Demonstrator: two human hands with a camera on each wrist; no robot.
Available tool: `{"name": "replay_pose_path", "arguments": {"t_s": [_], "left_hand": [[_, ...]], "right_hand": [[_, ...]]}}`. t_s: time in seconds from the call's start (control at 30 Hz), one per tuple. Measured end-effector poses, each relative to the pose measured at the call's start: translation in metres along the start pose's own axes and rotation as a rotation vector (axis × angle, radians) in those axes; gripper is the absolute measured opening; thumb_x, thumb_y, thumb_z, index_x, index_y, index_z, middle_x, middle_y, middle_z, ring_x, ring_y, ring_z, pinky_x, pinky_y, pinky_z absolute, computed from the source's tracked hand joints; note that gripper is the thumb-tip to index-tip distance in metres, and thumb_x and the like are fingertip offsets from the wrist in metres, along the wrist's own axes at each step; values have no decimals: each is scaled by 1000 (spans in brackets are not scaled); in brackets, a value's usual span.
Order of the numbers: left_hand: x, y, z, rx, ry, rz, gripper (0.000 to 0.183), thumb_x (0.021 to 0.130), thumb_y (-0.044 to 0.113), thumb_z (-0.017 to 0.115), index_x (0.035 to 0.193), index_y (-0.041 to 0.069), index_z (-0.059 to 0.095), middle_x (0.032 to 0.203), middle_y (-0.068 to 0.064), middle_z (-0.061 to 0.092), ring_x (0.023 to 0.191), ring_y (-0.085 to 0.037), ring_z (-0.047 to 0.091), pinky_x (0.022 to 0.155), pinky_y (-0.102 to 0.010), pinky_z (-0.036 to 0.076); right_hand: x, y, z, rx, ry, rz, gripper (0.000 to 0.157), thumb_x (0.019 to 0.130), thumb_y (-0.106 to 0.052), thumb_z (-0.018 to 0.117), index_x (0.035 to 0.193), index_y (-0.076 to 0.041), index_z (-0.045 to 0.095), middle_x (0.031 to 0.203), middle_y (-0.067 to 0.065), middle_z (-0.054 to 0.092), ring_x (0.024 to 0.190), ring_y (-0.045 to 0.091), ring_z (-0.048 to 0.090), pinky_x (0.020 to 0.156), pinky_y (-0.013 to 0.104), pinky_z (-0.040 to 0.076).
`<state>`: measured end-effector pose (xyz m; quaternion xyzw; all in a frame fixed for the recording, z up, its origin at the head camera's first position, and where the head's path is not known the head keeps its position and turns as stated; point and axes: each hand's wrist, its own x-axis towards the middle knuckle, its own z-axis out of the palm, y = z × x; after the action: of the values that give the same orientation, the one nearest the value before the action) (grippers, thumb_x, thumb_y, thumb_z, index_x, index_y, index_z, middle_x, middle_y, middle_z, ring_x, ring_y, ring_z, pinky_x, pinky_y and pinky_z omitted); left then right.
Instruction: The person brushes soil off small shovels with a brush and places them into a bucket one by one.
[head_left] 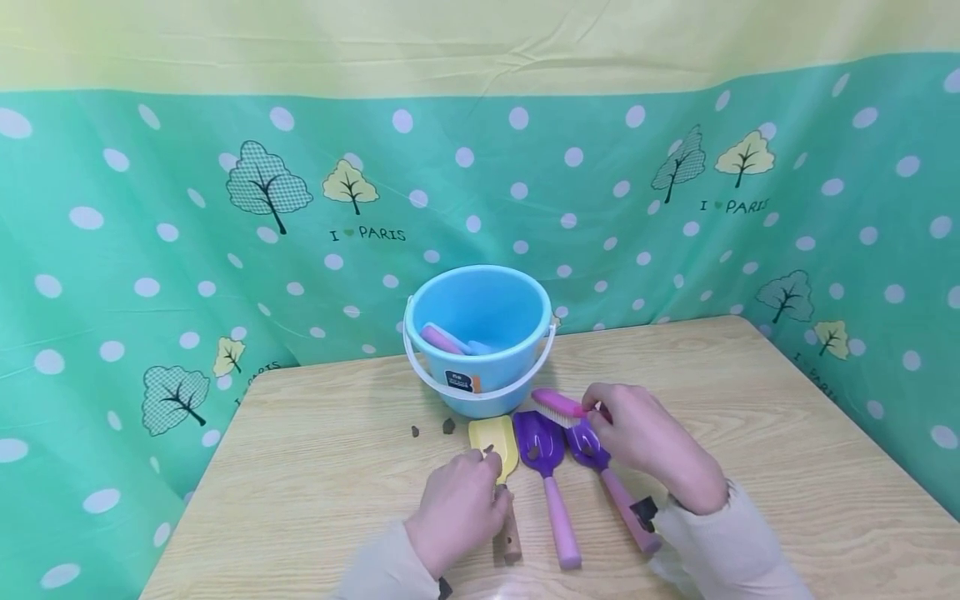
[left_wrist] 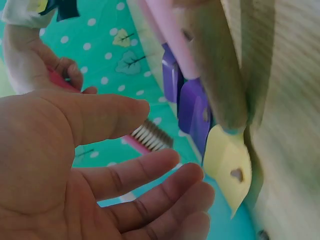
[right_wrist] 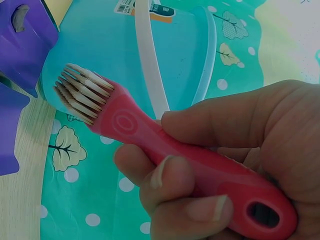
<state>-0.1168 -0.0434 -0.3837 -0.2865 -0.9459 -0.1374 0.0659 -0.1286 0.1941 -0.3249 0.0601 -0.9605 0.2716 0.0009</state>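
My right hand (head_left: pixel 637 429) grips a pink brush (right_wrist: pixel 170 155) by its handle, with the thumb on one side and curled fingers on the other. Its stained pale bristles are over two purple shovels (head_left: pixel 541 442) with pink handles. Close above the yellow shovel (left_wrist: pixel 230 160) is my left hand (head_left: pixel 461 504), fingers relaxed and apart in the left wrist view, nothing in its grasp. That shovel's wooden handle (left_wrist: pixel 217 65) lies beside the hand. Small brown lumps sit in the blades of the yellow shovel and a purple one.
Behind the shovels stands a light blue bucket (head_left: pixel 510 367) with a white handle and a pink item (head_left: pixel 442 337) inside. Two dark lumps (head_left: pixel 448 426) lie on the wooden table (head_left: pixel 322 467) left of the yellow shovel. A green dotted curtain (head_left: pixel 480 183) borders the table.
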Motion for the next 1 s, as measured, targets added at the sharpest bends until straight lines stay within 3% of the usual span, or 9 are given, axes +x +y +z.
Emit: {"name": "replay_pose_path", "arguments": {"t_s": [0.27,0.6,1.0], "left_hand": [[-2,8,13,-33,-71,-75,22,79,29,72,78,14,57,68,3,47,56,-12,47,46,-28,39],[-4,11,25,0,-55,-124,26,77,31,74,82,11,58,64,1,49,51,-16,49,44,-31,39],[-4,16,34,-59,-93,-210,35,79,32,72,92,3,57,57,-2,49,48,-22,52,43,-34,40]], "right_hand": [[0,-1,1,4,-1,11,16,89,-3,58,102,-4,67,76,3,57,59,15,49,49,29,42],[1,-2,3,11,-12,46,16,90,-4,58,104,-4,66,78,4,57,59,15,50,48,28,43],[1,-2,5,7,-8,43,15,90,-5,58,101,-6,67,79,3,58,61,15,51,49,28,44]]}}
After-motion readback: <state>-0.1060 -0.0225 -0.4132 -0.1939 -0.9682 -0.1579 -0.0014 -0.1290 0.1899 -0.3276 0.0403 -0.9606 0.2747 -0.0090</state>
